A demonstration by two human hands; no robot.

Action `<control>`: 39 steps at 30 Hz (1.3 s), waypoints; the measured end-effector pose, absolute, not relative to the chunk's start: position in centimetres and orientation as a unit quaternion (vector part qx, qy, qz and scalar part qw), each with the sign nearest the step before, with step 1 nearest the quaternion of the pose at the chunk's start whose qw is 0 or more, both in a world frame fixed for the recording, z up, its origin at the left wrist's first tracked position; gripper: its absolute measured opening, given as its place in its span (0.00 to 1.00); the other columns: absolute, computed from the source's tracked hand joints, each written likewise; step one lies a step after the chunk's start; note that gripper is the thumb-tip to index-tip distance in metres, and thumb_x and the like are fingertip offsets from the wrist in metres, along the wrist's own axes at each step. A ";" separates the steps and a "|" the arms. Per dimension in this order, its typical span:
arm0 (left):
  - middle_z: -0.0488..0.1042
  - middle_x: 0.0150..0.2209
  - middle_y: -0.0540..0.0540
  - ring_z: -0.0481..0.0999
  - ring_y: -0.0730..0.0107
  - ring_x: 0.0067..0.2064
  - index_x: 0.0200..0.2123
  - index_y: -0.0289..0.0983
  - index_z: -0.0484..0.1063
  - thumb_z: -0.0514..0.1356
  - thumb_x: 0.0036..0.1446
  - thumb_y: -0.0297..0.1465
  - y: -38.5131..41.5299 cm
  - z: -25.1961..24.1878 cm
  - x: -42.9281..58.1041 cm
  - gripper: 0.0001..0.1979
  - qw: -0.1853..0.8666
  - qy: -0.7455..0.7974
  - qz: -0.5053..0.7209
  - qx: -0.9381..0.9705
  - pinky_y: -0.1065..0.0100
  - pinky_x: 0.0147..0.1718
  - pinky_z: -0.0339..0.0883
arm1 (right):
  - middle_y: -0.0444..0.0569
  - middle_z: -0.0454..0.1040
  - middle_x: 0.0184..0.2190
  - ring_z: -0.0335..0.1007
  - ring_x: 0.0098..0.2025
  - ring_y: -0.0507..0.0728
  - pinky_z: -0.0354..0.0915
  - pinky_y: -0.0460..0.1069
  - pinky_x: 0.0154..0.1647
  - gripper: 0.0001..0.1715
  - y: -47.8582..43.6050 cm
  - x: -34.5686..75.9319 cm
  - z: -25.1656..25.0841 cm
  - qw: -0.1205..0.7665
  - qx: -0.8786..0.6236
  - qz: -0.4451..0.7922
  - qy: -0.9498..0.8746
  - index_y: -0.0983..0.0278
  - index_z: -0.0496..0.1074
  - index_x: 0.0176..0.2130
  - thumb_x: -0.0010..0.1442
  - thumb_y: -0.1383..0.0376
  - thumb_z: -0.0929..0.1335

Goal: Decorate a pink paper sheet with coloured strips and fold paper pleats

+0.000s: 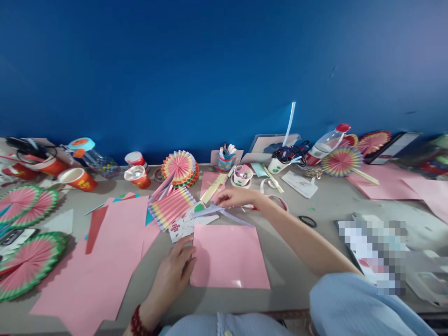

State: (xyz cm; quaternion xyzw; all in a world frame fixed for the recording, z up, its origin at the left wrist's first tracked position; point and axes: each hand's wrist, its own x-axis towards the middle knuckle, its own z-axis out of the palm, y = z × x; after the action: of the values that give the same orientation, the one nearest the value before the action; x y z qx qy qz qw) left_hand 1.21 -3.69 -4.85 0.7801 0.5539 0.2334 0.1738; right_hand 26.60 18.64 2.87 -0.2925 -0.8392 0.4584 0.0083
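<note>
1. Pink paper sheet (229, 256): flat on table (290, 256).
2. Left hand (177, 268): at sheet's left edge, fingers loosely open.
3. Right hand (234, 197): beyond sheet's far edge, near lavender paper (209, 211); fingers curled, can't tell grip.

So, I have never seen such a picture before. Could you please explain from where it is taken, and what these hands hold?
There is no machine: one camera, worn on a person's head, looks forward and down at two bare hands. The left hand rests at the left edge of a pink sheet. The right hand reaches beyond it to pale paper strips; whether it grips one, I cannot tell. Around them on the table are pleated fans, paper cups and a red-capped bottle.
</note>
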 end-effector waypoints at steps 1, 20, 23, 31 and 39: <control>0.68 0.58 0.38 0.76 0.58 0.52 0.47 0.40 0.72 0.52 0.66 0.29 -3.8 -4.8 1.2 0.11 0.174 0.552 0.235 0.781 0.59 0.47 0.74 | 0.45 0.79 0.35 0.72 0.31 0.51 0.64 0.43 0.32 0.20 18.8 26.3 2.4 0.008 -0.293 0.450 -0.844 0.65 0.77 0.47 0.56 0.73 0.66; 0.69 0.59 0.42 0.74 0.56 0.50 0.51 0.43 0.74 0.54 0.64 0.27 -4.9 -4.1 0.9 0.15 0.115 0.529 0.166 0.824 0.54 0.48 0.73 | 0.44 0.77 0.37 0.73 0.33 0.51 0.64 0.45 0.38 0.19 13.6 30.1 0.6 0.123 -0.397 0.314 -0.853 0.62 0.71 0.49 0.58 0.73 0.63; 0.70 0.58 0.43 0.74 0.57 0.51 0.52 0.43 0.74 0.54 0.65 0.27 -4.7 -3.9 0.9 0.15 0.124 0.521 0.177 0.826 0.55 0.49 0.73 | 0.48 0.76 0.39 0.72 0.40 0.54 0.63 0.47 0.42 0.16 12.5 29.9 -0.1 0.107 -0.420 0.238 -0.869 0.62 0.71 0.42 0.58 0.75 0.60; 0.71 0.57 0.44 0.74 0.58 0.52 0.51 0.43 0.74 0.55 0.64 0.27 -4.5 -4.0 0.8 0.14 0.127 0.518 0.173 0.828 0.55 0.50 0.72 | 0.60 0.73 0.49 0.69 0.50 0.66 0.63 0.55 0.47 0.23 11.2 28.2 -0.7 0.004 -0.426 0.107 -0.898 0.64 0.70 0.51 0.55 0.62 0.69; 0.70 0.59 0.44 0.72 0.58 0.52 0.55 0.44 0.71 0.55 0.65 0.26 -4.5 -3.7 0.7 0.17 0.137 0.512 0.152 0.834 0.56 0.50 0.71 | 0.56 0.77 0.42 0.73 0.43 0.61 0.61 0.50 0.38 0.13 12.6 28.3 -0.5 -0.023 -0.493 0.046 -0.868 0.63 0.72 0.43 0.59 0.72 0.63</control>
State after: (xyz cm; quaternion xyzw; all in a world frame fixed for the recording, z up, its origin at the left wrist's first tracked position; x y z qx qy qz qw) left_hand 0.68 -4.53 -3.70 0.8343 0.5120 0.1520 0.1371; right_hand 28.33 12.65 -0.48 -0.4934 -0.8683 0.0464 -0.0233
